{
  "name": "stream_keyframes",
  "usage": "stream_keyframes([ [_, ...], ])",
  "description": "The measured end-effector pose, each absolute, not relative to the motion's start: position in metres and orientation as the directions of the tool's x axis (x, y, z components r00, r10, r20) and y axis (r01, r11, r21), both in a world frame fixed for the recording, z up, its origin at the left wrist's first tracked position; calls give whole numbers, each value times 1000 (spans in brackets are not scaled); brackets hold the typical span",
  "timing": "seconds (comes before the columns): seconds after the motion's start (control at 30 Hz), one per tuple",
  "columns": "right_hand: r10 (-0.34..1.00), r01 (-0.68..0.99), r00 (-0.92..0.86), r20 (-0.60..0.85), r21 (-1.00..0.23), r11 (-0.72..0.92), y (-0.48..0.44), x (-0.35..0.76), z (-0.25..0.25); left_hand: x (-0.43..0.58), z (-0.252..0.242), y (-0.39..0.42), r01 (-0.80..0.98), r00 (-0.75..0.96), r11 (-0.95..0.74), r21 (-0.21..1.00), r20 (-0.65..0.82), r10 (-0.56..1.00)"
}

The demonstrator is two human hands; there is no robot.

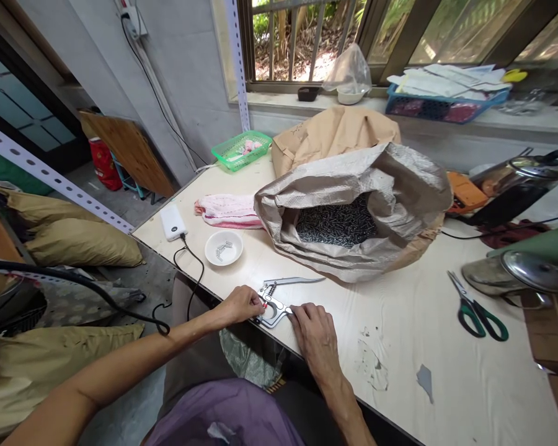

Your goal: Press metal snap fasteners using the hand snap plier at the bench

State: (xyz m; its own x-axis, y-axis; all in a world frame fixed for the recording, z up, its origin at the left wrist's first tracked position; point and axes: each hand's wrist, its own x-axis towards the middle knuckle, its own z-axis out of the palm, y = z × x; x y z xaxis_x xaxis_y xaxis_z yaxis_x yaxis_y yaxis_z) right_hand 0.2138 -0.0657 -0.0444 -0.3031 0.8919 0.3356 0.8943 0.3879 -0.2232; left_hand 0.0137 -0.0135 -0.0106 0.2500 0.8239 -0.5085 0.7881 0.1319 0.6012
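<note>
A silver-grey hand tool [275,306] with a coil spring, a curved opening and a long lever handle lies at the table's front edge. At its left side my left hand [240,305] is closed in a pinch, beside a small red part; what the fingertips hold is too small to make out. My right hand [317,328] has its fingers closed on the tool's right end. Beyond the left hand stands a white bowl [224,248] with several small metal pieces in it. An opened woven sack [316,179] holds many small dark metal pieces [337,223].
A white power bank [172,222] with a black cable lies at the left edge. Further back are a pink-and-white cloth [227,210] and a green basket [242,150]. Green-handled scissors [481,316] and a metal mug [511,272] stand on the right.
</note>
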Motion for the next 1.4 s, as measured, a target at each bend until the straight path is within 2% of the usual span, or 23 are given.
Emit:
stream_keyframes([
  [0.13, 897, 862, -348, 273, -283, 420, -53, 228, -41, 14, -10, -14, 771, 249, 158, 617, -521, 817],
  [0.37, 882, 873, -463, 91, -128, 471, -16, 253, -45, 12, -13, -19, 751, 240, 164, 640, -496, 834],
  [0.57, 866, 864, -495, 63, -73, 499, -16, 252, -30, 11, -12, -19, 748, 253, 155, 645, -492, 833],
  [0.77, 869, 867, -484, 99, -80, 492, -23, 248, -21, 10, -11, -20, 776, 260, 120, 619, -487, 834],
  [0.83, 873, 871, -474, 111, -88, 484, -25, 246, -24, 11, -9, -25, 813, 250, 60, 579, -439, 863],
  [0.9, 878, 874, -467, 104, -95, 476, -27, 245, -26, 15, -7, -31, 846, 269, -77, 527, -299, 916],
  [1.0, 885, 881, -458, 83, -95, 464, -28, 243, -27, 31, -9, -34, 809, 447, -382, 447, -45, 894],
  [1.07, 884, 878, -461, 77, -103, 467, -29, 244, -27, 44, -11, -28, 744, 572, -529, 409, 19, 820],
  [1.23, 883, 872, -463, 83, -139, 470, -35, 248, -22, 64, -12, -4, 707, 675, -607, 363, -89, 733],
  [1.4, 894, 900, -425, 145, -33, 434, -49, 238, -22, 63, -6, -3, 726, 663, -600, 336, -116, 739],
])
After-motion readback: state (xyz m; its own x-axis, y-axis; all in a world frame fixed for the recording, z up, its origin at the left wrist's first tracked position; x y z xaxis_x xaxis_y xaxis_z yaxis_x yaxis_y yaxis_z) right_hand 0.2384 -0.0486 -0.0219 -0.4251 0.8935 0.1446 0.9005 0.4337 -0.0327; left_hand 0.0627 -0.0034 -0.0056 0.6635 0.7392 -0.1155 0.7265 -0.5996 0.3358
